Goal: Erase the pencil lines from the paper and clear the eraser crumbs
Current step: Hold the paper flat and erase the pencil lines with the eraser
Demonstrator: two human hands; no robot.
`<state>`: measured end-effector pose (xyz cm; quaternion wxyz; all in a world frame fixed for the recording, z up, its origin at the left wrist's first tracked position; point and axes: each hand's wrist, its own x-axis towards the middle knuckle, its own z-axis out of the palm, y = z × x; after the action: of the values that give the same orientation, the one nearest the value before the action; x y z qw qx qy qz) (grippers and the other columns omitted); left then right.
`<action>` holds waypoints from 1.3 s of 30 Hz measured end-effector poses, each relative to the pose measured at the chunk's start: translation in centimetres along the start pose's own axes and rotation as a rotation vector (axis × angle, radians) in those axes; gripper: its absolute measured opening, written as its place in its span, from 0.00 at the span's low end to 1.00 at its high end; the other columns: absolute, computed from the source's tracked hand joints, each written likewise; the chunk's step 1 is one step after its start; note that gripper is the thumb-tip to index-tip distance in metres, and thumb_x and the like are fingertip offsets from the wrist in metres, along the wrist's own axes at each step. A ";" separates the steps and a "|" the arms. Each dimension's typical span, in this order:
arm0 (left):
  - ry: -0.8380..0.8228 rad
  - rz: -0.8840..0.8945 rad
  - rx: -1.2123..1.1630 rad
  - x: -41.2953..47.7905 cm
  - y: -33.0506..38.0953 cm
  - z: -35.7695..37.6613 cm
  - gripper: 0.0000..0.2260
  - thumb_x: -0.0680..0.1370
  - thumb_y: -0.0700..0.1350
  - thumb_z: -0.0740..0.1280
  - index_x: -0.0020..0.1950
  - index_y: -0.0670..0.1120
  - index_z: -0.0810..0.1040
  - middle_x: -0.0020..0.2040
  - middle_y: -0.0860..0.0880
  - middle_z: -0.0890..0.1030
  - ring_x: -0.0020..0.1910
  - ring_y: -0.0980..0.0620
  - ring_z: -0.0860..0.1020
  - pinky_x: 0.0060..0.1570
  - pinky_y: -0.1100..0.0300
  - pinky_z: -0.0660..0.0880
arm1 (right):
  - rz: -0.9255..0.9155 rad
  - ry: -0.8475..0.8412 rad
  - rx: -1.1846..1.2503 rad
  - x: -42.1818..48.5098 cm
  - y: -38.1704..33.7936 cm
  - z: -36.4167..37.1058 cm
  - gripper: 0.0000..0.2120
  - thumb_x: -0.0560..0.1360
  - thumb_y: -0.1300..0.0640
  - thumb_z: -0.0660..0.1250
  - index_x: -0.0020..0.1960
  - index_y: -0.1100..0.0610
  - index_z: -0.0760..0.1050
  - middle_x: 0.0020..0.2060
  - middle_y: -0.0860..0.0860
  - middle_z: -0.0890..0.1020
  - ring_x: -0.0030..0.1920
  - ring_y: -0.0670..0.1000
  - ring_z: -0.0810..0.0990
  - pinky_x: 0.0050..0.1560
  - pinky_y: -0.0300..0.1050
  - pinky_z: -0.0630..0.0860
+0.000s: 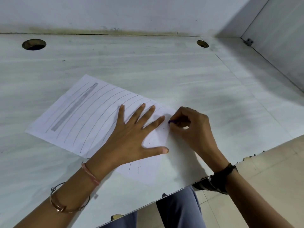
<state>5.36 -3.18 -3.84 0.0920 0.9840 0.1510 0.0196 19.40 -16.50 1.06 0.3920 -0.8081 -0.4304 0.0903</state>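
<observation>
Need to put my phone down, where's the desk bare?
Bare desk lies between the paper and the two cable holes, also right of the right hand. Crowded: the paper's right end, where the left hand presses.

Soft, fairly dim indoor light, nothing blown out, no glare picked up anywhere. The surface (164, 71) is lit evenly on the left, while a broad grey shadow is laid across its right side. Fuzzy shadows are thrown onto the paper (74, 112) beneath the left hand (131, 137) and right hand (192, 125). Some wide-angle stretch is seen toward the bottom corners. Fine detail is smeared overall, and the eraser (170, 122) is reduced to a blurry purple spot.
</observation>
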 end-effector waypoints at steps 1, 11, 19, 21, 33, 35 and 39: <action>-0.006 -0.003 0.000 0.0 0.1 0.0 0.42 0.66 0.79 0.39 0.77 0.64 0.38 0.78 0.56 0.33 0.76 0.53 0.31 0.69 0.32 0.34 | -0.032 -0.052 -0.005 -0.8 -0.5 0.2 0.07 0.66 0.65 0.71 0.38 0.55 0.78 0.34 0.48 0.81 0.36 0.48 0.81 0.40 0.50 0.79; -0.002 -0.006 -0.002 0.1 0.1 0.0 0.42 0.66 0.79 0.38 0.77 0.63 0.38 0.79 0.55 0.34 0.77 0.52 0.32 0.69 0.31 0.34 | -0.013 -0.100 -0.009 -0.4 -0.7 -0.2 0.06 0.66 0.65 0.72 0.37 0.55 0.79 0.34 0.48 0.82 0.35 0.48 0.80 0.39 0.46 0.78; 0.016 0.005 0.010 0.2 0.0 0.1 0.42 0.66 0.79 0.37 0.77 0.64 0.38 0.79 0.54 0.37 0.78 0.50 0.35 0.69 0.30 0.36 | 0.013 0.041 -0.076 1.3 0.4 -0.8 0.06 0.67 0.65 0.71 0.36 0.55 0.77 0.32 0.48 0.80 0.33 0.46 0.77 0.34 0.34 0.72; 0.011 -0.007 -0.003 0.3 0.0 0.2 0.42 0.66 0.80 0.38 0.77 0.64 0.38 0.79 0.55 0.35 0.77 0.51 0.33 0.69 0.30 0.35 | -0.025 -0.066 -0.040 -0.3 -0.4 0.0 0.06 0.66 0.65 0.71 0.36 0.55 0.78 0.32 0.47 0.81 0.34 0.46 0.79 0.36 0.39 0.75; -0.031 -0.006 -0.017 0.3 0.0 0.2 0.40 0.68 0.78 0.39 0.77 0.63 0.36 0.78 0.55 0.33 0.76 0.52 0.31 0.69 0.32 0.33 | -0.038 -0.059 -0.046 -0.1 -0.9 0.9 0.06 0.67 0.63 0.70 0.37 0.55 0.76 0.33 0.48 0.79 0.35 0.48 0.78 0.36 0.42 0.75; -0.028 -0.003 -0.030 0.2 -0.1 0.1 0.38 0.71 0.74 0.36 0.78 0.60 0.39 0.79 0.55 0.35 0.77 0.52 0.33 0.70 0.33 0.34 | 0.050 0.013 -0.004 0.9 0.0 0.9 0.05 0.67 0.63 0.70 0.37 0.55 0.75 0.33 0.49 0.80 0.36 0.50 0.79 0.37 0.43 0.74; -0.015 0.053 -0.110 0.0 -0.7 -0.5 0.34 0.75 0.61 0.32 0.80 0.54 0.49 0.80 0.55 0.44 0.78 0.54 0.40 0.74 0.42 0.35 | 0.085 0.015 0.062 1.0 0.7 0.8 0.05 0.69 0.64 0.71 0.38 0.56 0.76 0.34 0.50 0.81 0.36 0.50 0.79 0.35 0.34 0.71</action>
<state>5.13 -2.46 -3.47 0.1466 0.9812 0.1231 0.0227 20.10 -15.55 0.24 0.4161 -0.8136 -0.3898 0.1141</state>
